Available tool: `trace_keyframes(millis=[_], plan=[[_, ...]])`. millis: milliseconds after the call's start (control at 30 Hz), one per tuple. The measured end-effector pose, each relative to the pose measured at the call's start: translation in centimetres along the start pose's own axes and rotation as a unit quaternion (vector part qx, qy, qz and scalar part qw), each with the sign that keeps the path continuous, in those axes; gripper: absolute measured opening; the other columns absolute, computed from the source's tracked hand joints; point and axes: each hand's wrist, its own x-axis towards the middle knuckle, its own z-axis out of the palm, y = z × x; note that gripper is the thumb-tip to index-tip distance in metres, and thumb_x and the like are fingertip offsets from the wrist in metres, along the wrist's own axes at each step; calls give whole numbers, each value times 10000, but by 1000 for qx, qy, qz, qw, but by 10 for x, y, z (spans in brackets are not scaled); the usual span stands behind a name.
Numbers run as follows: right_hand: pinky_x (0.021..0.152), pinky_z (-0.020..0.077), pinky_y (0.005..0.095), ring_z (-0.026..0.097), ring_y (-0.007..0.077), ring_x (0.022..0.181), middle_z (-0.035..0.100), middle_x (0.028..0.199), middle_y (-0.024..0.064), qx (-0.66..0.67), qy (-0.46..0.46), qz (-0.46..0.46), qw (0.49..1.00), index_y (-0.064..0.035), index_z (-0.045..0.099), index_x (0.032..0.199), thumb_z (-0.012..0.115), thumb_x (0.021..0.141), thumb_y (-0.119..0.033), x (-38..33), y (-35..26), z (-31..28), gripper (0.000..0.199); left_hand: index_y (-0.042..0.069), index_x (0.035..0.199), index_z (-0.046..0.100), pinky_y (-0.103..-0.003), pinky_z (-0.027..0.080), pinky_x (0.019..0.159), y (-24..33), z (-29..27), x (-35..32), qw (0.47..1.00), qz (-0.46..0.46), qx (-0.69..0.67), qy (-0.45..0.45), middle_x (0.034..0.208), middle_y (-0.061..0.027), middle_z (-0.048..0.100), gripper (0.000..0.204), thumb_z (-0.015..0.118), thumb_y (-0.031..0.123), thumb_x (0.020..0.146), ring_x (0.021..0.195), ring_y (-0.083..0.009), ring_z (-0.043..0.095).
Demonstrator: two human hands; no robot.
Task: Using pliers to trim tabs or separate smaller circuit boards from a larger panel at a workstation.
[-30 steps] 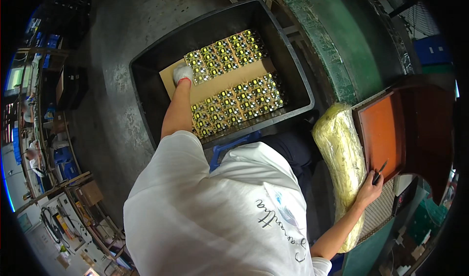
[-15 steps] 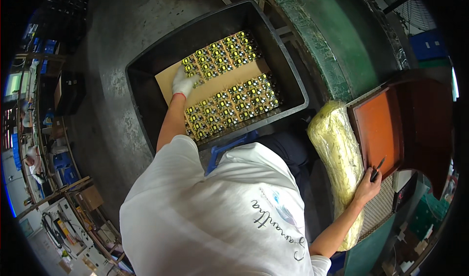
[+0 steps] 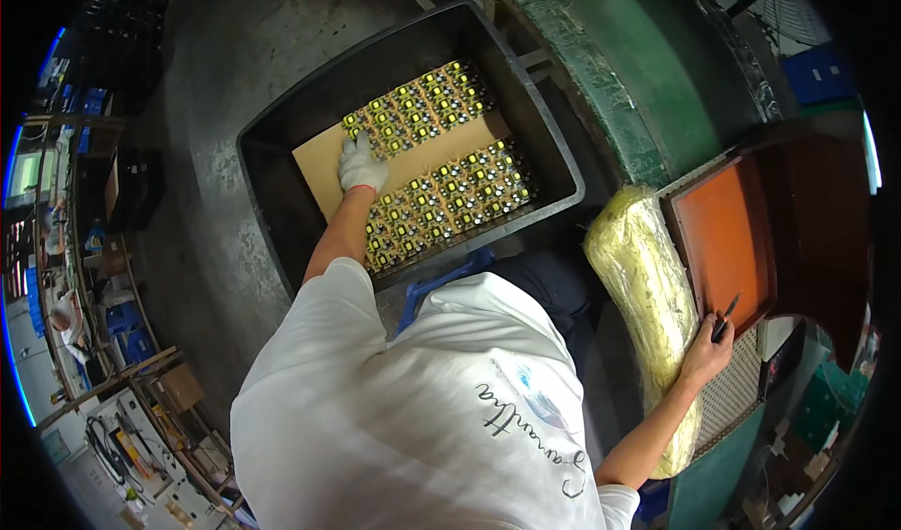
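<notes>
left hand [image 3: 361,166]: wearing a white work glove, reaching down into the bin, sitting around 11 o'clock in the view. It lies flat on the cardboard right at the edge of the upper boards, fingers loosely together, not clamped on anything as far as I can tell.

black bin [image 3: 282,211]: big dark plastic tub at 12 o'clock, standing on the grey floor.

circuit boards [image 3: 441,206]: rows of small yellow-green boards packed side by side in the bin, one batch above the bare cardboard strip and one below it.

cardboard sheet [image 3: 441,150]: tan layer lying in the bin, with a bare strip showing between the two batches.

right hand [image 3: 706,353]: bare, out at 4 o'clock, resting on the lower part of the bundle, fingers closed around a thin dark tool.

dark tool [image 3: 726,307]: pen-like, its tip pointing up over the tray's edge.

yellow bundle [image 3: 648,276]: long plastic-wrapped roll just beside the tray, at 3 o'clock.

orange tray [image 3: 718,239]: flat, right of the bundle.

green machine edge [image 3: 610,79]: curved, at 1 o'clock, beside the bin.
</notes>
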Motion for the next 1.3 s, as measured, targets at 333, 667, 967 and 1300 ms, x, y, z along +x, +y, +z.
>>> trace_keyframes(millis=[333,667,967,1300], plan=[[795,518,303,606,151,818,698,906,67,120,97,21,988,26,715,1123,729,964,-163,-7,9,-5,248,-7,1603,371,-430,319,1273,-25,16,43,987,76,73,-120,1622,-262,424,1124,897,384,689,1521,-389,389],[798,538,315,675,187,851,721,959,104,278,117,-20,953,1,713,1182,735,930,-117,50,17,-33,280,-80,1417,574,-363,506,1077,83,-81,-1,919,229,-310,85,1337,-228,690,511,694,93,952,1247,-295,665],[785,522,273,641,117,837,711,940,48,317,172,-69,930,-1,711,1189,730,955,-153,107,51,-14,280,-45,1303,656,-382,536,1025,348,-126,-233,756,591,-283,7,1254,-210,714,471,770,69,860,1137,-318,702],[811,569,404,714,345,873,731,986,163,293,209,-88,929,-14,711,1148,773,896,-158,102,59,-15,297,-47,1290,601,-450,467,1094,494,-120,-378,624,733,18,-268,1317,-270,611,535,682,312,902,1265,-409,578]])
